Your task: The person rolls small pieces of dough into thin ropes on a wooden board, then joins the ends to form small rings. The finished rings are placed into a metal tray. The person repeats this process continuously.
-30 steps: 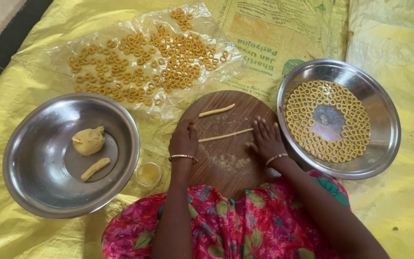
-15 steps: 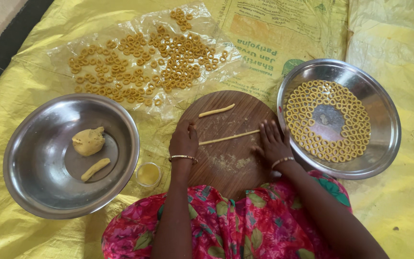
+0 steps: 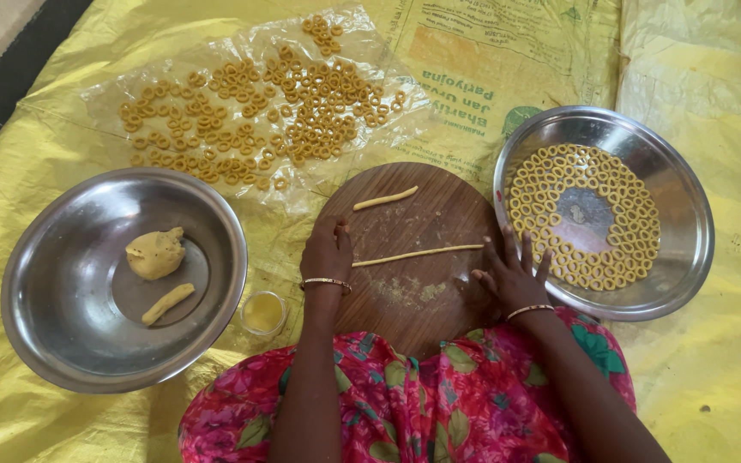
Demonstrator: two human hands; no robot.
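Head view: both hands, left hand and right hand, rest open-gripped on the wooden board, flanking a dough rope.

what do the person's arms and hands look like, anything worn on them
Both forearms are bare, with no sleeves in view. The left hand has a thin gold-coloured bangle at the wrist, and the right hand has a matching one. No rings or gloves can be made out.
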